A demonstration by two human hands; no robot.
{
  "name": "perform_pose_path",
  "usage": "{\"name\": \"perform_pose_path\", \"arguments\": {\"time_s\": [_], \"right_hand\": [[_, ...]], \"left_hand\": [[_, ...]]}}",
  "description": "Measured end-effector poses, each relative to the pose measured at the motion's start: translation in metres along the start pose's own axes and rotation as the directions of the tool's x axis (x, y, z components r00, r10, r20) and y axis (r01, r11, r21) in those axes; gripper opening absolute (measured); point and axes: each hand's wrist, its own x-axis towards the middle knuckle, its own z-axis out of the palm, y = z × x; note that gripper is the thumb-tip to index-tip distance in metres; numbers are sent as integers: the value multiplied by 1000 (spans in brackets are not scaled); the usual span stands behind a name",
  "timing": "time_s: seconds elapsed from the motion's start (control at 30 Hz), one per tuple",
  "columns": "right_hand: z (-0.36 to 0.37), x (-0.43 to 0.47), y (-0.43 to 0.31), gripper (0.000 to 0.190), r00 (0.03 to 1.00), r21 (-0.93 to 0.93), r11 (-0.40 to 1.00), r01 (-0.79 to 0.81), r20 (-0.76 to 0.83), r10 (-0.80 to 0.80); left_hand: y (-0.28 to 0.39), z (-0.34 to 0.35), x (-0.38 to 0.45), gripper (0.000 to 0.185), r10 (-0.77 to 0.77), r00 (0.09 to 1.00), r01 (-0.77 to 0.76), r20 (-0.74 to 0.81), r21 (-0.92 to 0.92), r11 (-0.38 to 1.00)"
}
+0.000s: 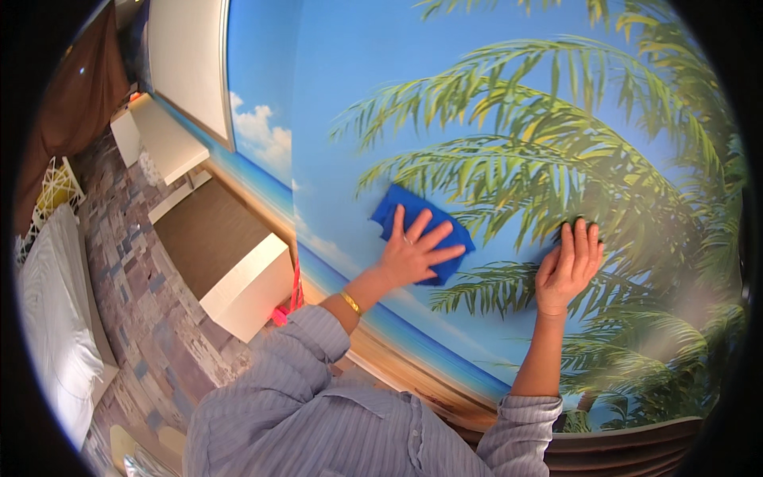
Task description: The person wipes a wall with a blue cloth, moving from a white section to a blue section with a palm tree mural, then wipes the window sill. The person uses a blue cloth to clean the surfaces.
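My left hand (pixel 415 250), with a ring and a gold bracelet, presses a blue cloth (pixel 390 208) flat against a wall mural (pixel 357 77). Its fingers are spread over the cloth, whose upper left corner and lower edge stick out. To the right, my right hand (pixel 567 265) rests on the same mural with fingers extended and holds nothing visible. Palm fronds, blue sky, sea and a strip of sand are pictured on the mural. A dark shadow lies around the right fingertips.
Left of me stands a low cabinet (pixel 247 286) with a brown top, and a white unit (pixel 161 134) beyond it. A white panel (pixel 188 65) is on the wall. White bedding (pixel 56 322) lies at far left, above a patchwork wood-look floor (pixel 143 286). A brown curtain (pixel 80 113) hangs behind.
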Motion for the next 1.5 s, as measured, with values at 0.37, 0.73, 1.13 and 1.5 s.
{"name": "perform_pose_path", "arguments": {"time_s": [0.37,0.73,1.13,1.5], "right_hand": [[2,0,-2,33,1000,-10,1000,4,-7,-4],[47,-49,-100,33,995,88,996,-16,101,7],[51,-72,-113,29,987,113,992,60,141,-76],[55,-72,-114,27,990,73,994,81,110,-89]], "left_hand": [[-89,-18,-51,81,-418,895,429,-156,42,902],[35,31,-103,89,-797,602,778,-47,-192,598],[-79,-11,-41,75,-416,882,413,-220,-63,909],[-153,-10,-95,84,-720,644,727,-259,-85,681]]}}
